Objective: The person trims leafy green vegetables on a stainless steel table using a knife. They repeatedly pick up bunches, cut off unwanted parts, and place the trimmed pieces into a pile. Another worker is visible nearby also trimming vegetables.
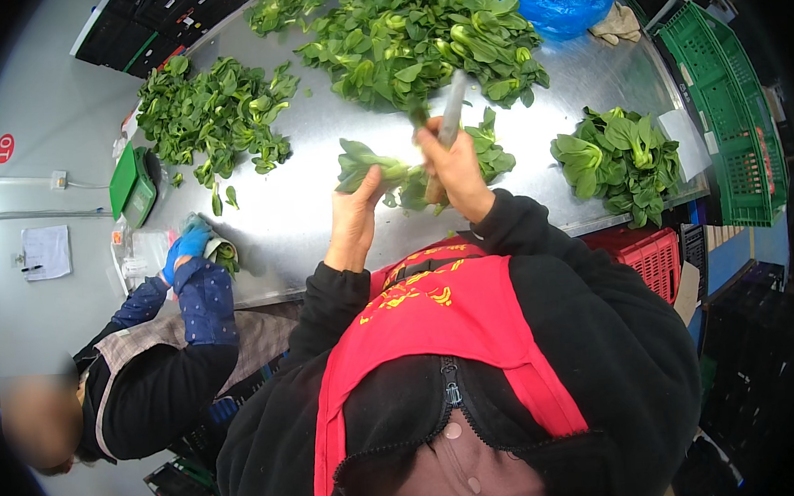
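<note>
My left hand grips a head of bok choy, its leaves pointing left and its pale base towards my right hand. In my right hand is a knife with a blurred, upward-pointing blade; part of its handle shows below my fingers. A dark green leafy piece is blurred beside the knife. More bok choy leaves lie on the metal table under and behind my right hand. Beyond my hands rises a large heap of bok choy.
A co-worker's blue-gloved hands hold wrapped greens at the left, near a green scale. Bok choy piles lie left and right. A blue bag, a glove, a green crate and a red crate stand around.
</note>
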Available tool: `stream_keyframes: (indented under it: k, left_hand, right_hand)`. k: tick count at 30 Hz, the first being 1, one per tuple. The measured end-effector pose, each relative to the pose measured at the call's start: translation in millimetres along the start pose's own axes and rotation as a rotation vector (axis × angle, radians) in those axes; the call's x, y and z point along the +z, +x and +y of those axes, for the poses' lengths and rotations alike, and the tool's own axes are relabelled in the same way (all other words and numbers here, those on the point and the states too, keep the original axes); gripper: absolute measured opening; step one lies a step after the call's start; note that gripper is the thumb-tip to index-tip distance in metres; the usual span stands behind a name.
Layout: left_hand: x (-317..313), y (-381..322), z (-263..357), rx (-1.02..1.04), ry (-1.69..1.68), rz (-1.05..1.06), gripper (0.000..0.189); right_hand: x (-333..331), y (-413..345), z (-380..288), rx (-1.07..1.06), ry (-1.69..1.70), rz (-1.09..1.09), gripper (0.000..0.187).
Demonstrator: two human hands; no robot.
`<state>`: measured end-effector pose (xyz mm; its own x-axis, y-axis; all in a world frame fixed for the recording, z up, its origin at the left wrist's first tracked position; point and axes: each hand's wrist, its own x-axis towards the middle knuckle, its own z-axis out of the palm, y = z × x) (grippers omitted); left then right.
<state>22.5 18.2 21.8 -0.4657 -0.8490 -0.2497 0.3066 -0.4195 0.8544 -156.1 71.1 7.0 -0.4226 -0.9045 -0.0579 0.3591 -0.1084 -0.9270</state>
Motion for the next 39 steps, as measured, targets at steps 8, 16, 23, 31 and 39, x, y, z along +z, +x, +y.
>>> stream_keyframes:
  k: [8, 16, 23, 31, 39]
  left_hand:
    - [-7, 2, -10, -0.082, -0.406, 0.046, 0.037]
    - [-8, -1, -14, -0.016, -0.365, 0.052, 0.034]
    - [-13, 1, -14, 0.104, -0.201, 0.039, 0.033]
    - [-15, -2, -3, 0.045, -0.189, 0.103, 0.033]
    - [-19, -1, 5, -0.189, -0.365, -0.011, 0.065]
  right_hand:
    - [-2, -3, 10, -0.484, -1.008, -0.065, 0.037]
    - [15, -14, -11, -0.450, -1.210, -0.223, 0.035]
    - [0, -6, 13, -0.432, -1.291, -0.184, 0.031]
    - [-25, 18, 14, 0.026, -0.505, -0.338, 0.033]
    - [1, 2, -22, 0.145, -0.199, -0.383, 0.032]
